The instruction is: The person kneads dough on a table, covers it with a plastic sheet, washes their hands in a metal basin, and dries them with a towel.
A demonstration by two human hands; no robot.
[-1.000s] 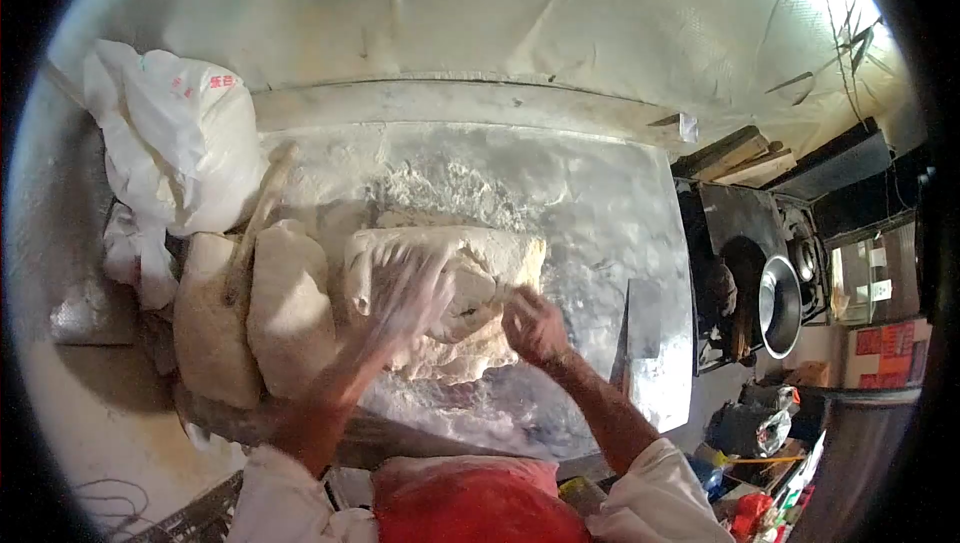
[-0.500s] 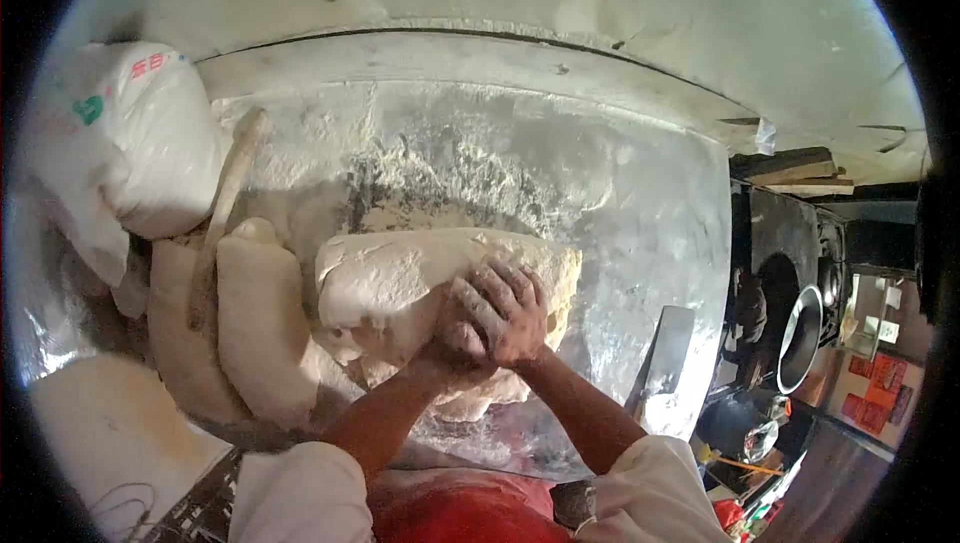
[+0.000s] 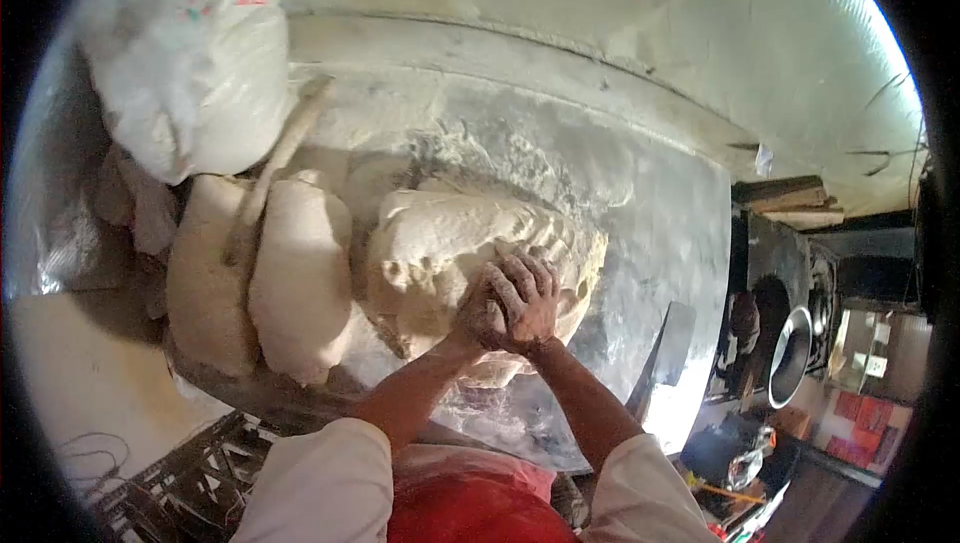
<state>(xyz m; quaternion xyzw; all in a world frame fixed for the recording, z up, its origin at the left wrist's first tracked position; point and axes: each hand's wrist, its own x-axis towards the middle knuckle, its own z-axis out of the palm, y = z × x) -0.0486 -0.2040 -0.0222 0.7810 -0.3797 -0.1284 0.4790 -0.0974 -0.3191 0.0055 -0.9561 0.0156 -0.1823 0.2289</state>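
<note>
A large, pale slab of dough (image 3: 430, 233) lies on the floured metal worktop (image 3: 655, 233), its surface dented and its near side ragged. My left hand (image 3: 481, 321) presses down on the dough's near half, with most of its fingers hidden under the other hand. On top of it sits my right hand (image 3: 528, 303), fingers curled over the left and dusted with flour. Both forearms reach in straight from the bottom of the view. Two long dough pieces, one outer (image 3: 208, 283) and one inner (image 3: 300, 278), rest left of the slab.
A wooden rolling pin (image 3: 285, 148) leans along the long dough pieces. Behind it stands a full white plastic sack (image 3: 215, 73). A flat metal blade (image 3: 668, 348) lies near the right edge. Beyond that edge are a round metal vessel (image 3: 790, 358) and wooden boards (image 3: 795, 198).
The view has shifted, so the worktop's things sit further right and the left ones higher. Both hands remain stacked on the dough, whose top now shows more dents.
</note>
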